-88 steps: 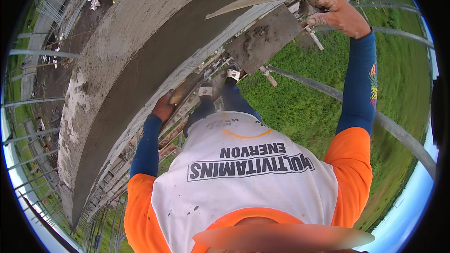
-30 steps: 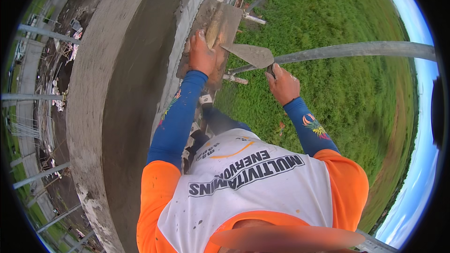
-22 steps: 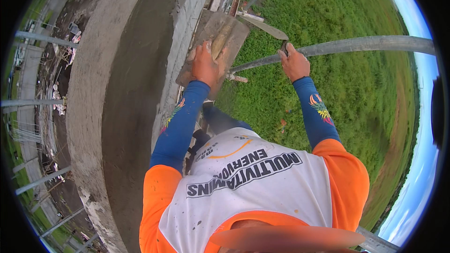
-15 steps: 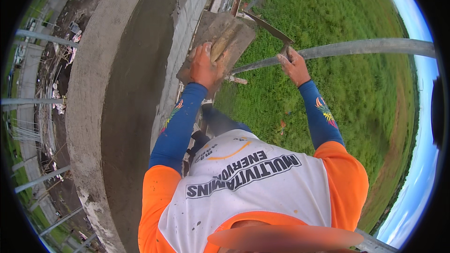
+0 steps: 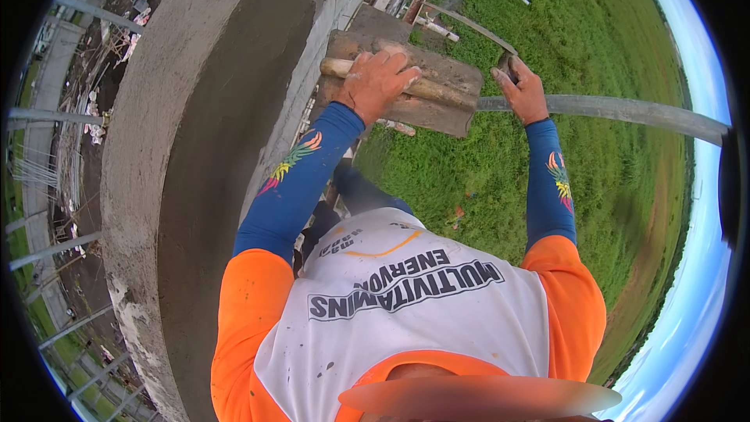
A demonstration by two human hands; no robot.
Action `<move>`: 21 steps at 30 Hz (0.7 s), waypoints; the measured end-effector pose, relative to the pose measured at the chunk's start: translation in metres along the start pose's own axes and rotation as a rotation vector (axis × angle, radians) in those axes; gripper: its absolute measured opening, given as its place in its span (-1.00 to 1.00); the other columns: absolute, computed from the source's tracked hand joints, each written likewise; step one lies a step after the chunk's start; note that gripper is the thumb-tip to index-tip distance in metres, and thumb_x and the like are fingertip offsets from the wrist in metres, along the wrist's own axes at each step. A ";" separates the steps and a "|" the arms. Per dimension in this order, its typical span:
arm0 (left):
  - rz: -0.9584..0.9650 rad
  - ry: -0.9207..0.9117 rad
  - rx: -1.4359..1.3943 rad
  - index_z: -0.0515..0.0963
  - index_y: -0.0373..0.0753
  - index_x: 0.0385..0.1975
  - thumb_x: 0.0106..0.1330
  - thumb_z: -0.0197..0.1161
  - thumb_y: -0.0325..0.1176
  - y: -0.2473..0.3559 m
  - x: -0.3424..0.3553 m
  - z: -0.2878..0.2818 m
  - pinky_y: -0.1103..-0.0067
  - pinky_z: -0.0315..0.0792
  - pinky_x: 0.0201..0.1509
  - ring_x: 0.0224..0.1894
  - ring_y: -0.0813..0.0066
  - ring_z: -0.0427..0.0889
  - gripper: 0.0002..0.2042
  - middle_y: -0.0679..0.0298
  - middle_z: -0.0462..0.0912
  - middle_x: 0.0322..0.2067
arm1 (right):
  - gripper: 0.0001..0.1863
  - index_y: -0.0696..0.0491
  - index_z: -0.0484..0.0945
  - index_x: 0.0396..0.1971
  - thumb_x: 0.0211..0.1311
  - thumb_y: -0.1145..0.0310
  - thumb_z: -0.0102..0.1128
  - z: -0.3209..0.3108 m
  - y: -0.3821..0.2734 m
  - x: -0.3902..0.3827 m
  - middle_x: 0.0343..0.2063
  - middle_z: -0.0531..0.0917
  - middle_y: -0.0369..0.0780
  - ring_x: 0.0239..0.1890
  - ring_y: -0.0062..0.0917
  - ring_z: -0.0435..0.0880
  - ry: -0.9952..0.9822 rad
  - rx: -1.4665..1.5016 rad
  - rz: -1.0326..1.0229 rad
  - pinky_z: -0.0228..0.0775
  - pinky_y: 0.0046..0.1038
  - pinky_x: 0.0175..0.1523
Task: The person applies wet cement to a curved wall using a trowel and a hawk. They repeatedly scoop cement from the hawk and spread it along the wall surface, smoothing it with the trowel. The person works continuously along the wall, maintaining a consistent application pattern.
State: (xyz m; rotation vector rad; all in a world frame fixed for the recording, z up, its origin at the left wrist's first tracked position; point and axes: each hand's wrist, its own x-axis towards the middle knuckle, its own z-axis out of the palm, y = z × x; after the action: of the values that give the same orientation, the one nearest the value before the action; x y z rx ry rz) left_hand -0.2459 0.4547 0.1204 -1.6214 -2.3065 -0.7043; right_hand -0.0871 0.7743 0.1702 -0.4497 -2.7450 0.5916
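Now | left hand (image 5: 376, 82) grips wooden float (image 5: 406, 87) | right hand (image 5: 522, 92) holds trowel (image 5: 469, 25)

Soft, even overcast daylight, faint shadows, sharp centre, strong fisheye bending and black rim.

Two hands, the left hand (image 5: 376, 82) and the right hand (image 5: 522, 91); one wooden board (image 5: 437, 98); one round wooden handle (image 5: 430, 91); one concrete wall (image 5: 211, 133); one metal pipe (image 5: 625, 109).
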 end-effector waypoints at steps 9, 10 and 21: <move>0.028 0.006 -0.022 0.61 0.04 -0.03 0.27 0.26 -0.36 -0.026 -0.004 0.007 0.18 0.29 0.22 0.10 0.30 0.53 -0.72 0.34 0.53 -0.05 | -0.50 0.01 0.59 0.13 0.37 -0.03 0.27 -0.057 -0.006 -0.044 -0.08 0.75 -0.06 -0.10 -0.07 0.73 -0.285 -0.429 -0.073 0.60 -0.10 -0.04; 0.052 0.002 -0.032 0.62 0.05 -0.04 0.26 0.26 -0.36 -0.028 -0.003 0.007 0.19 0.30 0.21 0.10 0.31 0.53 -0.73 0.34 0.53 -0.06 | -0.50 0.01 0.58 0.13 0.37 -0.02 0.26 -0.052 -0.005 -0.047 -0.09 0.75 -0.06 -0.12 -0.06 0.73 -0.260 -0.401 -0.117 0.59 -0.09 -0.06; 0.368 0.008 -0.108 0.56 0.04 -0.15 0.21 0.25 -0.36 0.013 0.008 0.000 0.29 0.30 0.12 -0.03 0.37 0.54 -0.78 0.37 0.48 -0.20 | -0.63 -0.05 0.53 0.04 0.42 0.04 0.19 0.022 -0.033 0.010 -0.12 0.73 -0.19 -0.13 -0.16 0.73 -0.128 -0.429 -0.255 0.60 -0.10 -0.16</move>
State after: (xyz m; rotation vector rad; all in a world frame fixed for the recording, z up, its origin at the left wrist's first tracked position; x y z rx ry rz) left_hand -0.2367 0.4645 0.1268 -2.0116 -1.9117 -0.7520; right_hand -0.1115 0.7411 0.1678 -0.1478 -2.9856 -0.0371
